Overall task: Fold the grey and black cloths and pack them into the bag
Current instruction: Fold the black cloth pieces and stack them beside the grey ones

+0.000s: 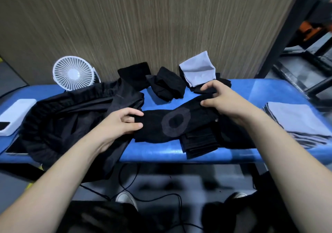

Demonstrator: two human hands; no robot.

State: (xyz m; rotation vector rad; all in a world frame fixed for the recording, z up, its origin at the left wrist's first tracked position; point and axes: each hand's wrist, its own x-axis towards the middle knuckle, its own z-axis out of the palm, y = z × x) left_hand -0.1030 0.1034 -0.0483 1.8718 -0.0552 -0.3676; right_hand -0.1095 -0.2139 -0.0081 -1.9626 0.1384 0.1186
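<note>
Blue desk (161,152): left hand (118,123) and right hand (221,98) each pinch an end of black cloth (158,126) between them; black bag (71,117) beside left hand.

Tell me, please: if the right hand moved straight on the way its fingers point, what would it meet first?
The right hand points left and away, so it would probably first meet the crumpled black cloth pile on the blue padded bench; depth is uncertain.
</note>
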